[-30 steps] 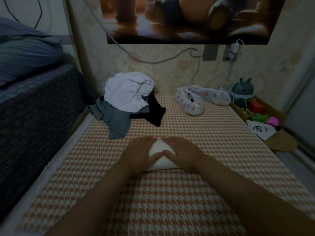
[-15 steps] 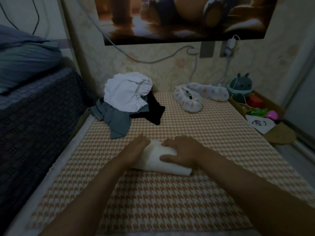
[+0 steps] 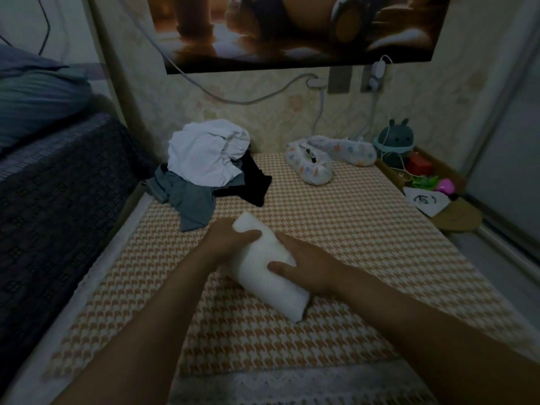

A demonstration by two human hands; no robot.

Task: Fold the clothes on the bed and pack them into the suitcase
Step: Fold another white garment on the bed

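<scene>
Your roll (image 3: 260, 280) now lies more slanted on the bed (image 3: 350, 229) than before; your left hand (image 3: 229, 242) grips its far end, your right hand (image 3: 309, 267) grips its middle, fingers curled round it

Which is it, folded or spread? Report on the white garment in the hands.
Folded: the white garment forms a compact oblong bundle.
</scene>
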